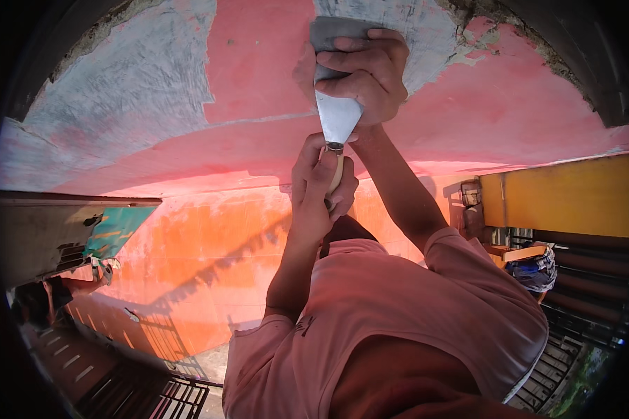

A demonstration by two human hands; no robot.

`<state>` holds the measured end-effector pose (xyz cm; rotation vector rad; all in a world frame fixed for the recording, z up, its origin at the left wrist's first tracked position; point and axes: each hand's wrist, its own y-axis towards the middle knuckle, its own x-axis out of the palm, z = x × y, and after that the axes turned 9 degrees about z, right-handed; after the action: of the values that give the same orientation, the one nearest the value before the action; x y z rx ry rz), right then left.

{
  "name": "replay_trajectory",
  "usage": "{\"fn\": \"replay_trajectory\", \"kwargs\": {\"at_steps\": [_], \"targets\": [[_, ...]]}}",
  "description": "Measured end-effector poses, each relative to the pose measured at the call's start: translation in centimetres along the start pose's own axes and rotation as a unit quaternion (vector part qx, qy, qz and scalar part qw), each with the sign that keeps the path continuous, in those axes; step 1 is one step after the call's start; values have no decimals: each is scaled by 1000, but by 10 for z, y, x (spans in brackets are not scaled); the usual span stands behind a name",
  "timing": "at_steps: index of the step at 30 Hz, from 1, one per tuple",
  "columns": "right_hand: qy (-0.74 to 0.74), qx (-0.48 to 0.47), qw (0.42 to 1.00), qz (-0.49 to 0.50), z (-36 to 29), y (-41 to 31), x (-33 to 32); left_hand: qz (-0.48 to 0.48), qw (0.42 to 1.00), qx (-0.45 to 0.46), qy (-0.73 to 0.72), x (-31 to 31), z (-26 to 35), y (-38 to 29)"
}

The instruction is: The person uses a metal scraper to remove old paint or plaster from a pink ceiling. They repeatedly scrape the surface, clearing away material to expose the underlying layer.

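Note:
My left hand [325,180] is closed around the pale handle [337,175] of a putty knife, whose metal blade [338,115] flares upward. My right hand [369,76] grips a flat grey piece [333,34] at the blade's wide end, fingers bent over its face. Whether this piece is separate from the blade, I cannot tell. Both lie in front of a wall surface [262,68] with pink paint and rough grey-blue patches. The far edge of the blade is hidden by my fingers.
Broken, crumbly edges [545,57] border the painted surface. Below lies an orange tiled floor [209,235] with shadows. Another person's leg [84,285] shows at left, near a green sheet [118,230]. At right are a yellow panel [566,196] and a chair with cloth [534,267].

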<state>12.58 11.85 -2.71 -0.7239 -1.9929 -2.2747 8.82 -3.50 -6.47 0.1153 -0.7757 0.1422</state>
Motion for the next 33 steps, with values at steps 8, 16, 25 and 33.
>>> {"fn": "replay_trajectory", "kwargs": {"at_steps": [8,16,25,33], "targets": [[4,-13,1000,4,-2,-8,-4,12,1000,-6,22,4,3,-10],[8,-12,999,-47,-1,3,-8,-15,1000,8,-6,1,6,-2],[8,-34,998,-42,0,12,1,-30,999,-10,-8,2,21,1],[-2,-39,998,-43,2,12,1,-25,1000,1,14,6,27,4]]}}
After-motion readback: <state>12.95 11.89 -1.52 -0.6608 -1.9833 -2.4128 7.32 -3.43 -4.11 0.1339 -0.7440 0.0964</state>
